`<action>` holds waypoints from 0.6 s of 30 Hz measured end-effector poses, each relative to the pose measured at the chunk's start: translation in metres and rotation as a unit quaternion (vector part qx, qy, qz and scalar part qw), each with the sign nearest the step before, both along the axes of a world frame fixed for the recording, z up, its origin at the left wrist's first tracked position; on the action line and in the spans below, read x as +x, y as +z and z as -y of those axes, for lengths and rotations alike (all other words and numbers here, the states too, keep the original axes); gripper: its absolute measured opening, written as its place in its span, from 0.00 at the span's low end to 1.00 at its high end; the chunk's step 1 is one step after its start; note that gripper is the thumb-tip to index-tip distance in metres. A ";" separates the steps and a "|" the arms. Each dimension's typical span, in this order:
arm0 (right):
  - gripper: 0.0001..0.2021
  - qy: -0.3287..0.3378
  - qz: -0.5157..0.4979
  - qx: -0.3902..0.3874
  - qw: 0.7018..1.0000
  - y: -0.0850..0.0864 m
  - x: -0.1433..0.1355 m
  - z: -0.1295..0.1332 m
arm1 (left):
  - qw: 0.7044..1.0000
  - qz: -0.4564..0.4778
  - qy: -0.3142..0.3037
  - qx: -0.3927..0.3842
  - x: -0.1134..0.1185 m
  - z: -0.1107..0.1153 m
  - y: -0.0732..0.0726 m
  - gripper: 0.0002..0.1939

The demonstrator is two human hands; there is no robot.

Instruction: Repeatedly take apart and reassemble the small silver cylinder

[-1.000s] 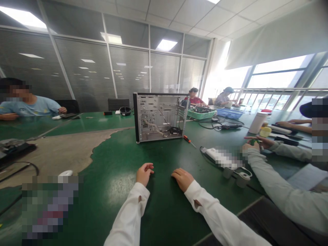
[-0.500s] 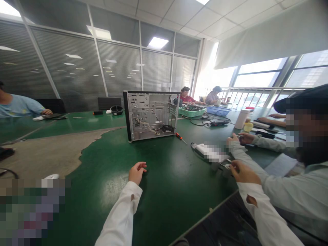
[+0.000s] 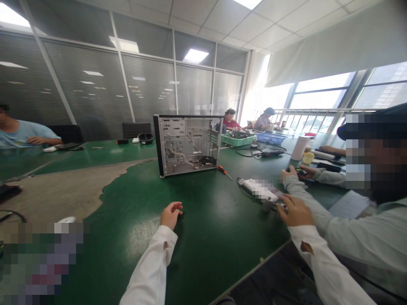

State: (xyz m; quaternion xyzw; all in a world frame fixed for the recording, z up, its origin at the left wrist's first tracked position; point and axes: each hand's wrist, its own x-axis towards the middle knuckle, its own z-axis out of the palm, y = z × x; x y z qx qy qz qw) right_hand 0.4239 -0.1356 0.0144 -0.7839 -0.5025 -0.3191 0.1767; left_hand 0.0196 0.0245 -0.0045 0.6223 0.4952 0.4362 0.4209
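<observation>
My left hand [image 3: 171,214] rests on the green table [image 3: 203,254] with its fingers loosely curled and apart, holding nothing. On the right, my right hand [image 3: 296,210] is at the near end of a white, partly blurred-out object [image 3: 256,187]; its fingertips are by a small item there, too unclear to name. An open computer case [image 3: 190,146] stands upright beyond my hands, its metal inside and cables showing. Beside the case's lower right corner lies an orange and black screwdriver [image 3: 222,170].
A person in a light sleeve [image 3: 305,197] works close on my right, near a white bottle [image 3: 299,148]. Green [image 3: 238,140] and blue baskets [image 3: 270,137] stand farther back. Other people sit around the table. A dark table edge lies at the lower right.
My right hand has moved slightly left and up, closer over the end of the white object. My left hand is almost unmoved. The neighbour's hands now show a small dark item.
</observation>
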 end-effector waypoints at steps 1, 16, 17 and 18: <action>0.16 0.011 0.002 -0.032 0.999 0.002 -0.003 -0.006 | 1.000 -0.001 -0.001 0.000 0.000 0.000 0.000 0.16; 0.14 0.168 -0.013 -0.296 0.940 0.030 -0.057 -0.064 | 1.000 0.013 0.000 0.010 0.001 -0.003 -0.004 0.15; 0.14 0.202 -0.018 -0.287 0.936 0.031 -0.073 -0.067 | 1.000 0.013 0.001 0.009 0.001 -0.003 -0.004 0.15; 0.15 0.238 -0.025 -0.275 0.931 0.031 -0.090 -0.071 | 1.000 0.015 0.001 0.007 0.001 -0.003 -0.004 0.15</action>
